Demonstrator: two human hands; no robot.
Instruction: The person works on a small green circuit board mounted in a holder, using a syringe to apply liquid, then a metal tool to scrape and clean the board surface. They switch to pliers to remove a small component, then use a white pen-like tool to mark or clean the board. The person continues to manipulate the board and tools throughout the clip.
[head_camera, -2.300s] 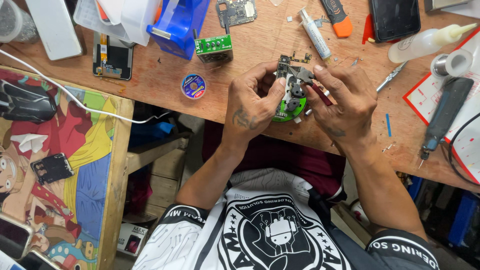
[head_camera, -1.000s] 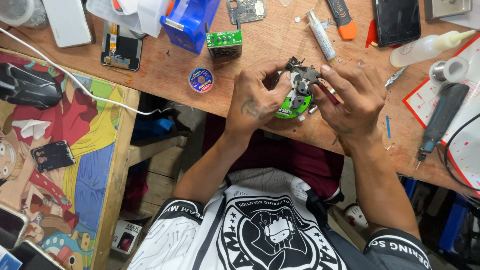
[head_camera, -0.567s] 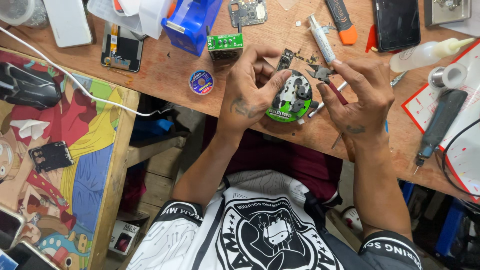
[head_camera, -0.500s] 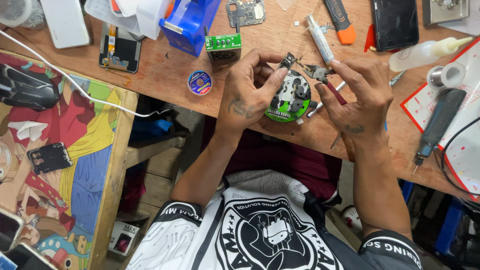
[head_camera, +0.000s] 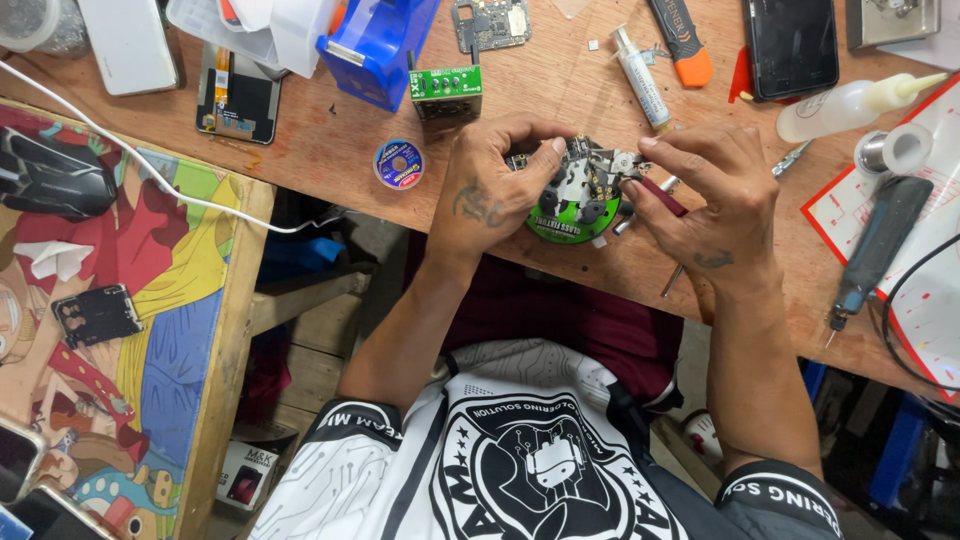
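Both hands meet over the front edge of the wooden bench (head_camera: 330, 150). The left hand (head_camera: 495, 185) grips a small metal assembly (head_camera: 590, 175) seated on a round green holder (head_camera: 570, 215), thumb and fingers closed around it. The right hand (head_camera: 705, 190) pinches a red-handled tool (head_camera: 655, 195), its tip at the assembly. A small solder-wick spool (head_camera: 399, 163) lies just left of the hands; a white syringe (head_camera: 640, 78) lies beyond them.

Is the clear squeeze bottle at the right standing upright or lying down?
Lying down: the clear squeeze bottle rests on its side on the wooden bench, nozzle pointing right.
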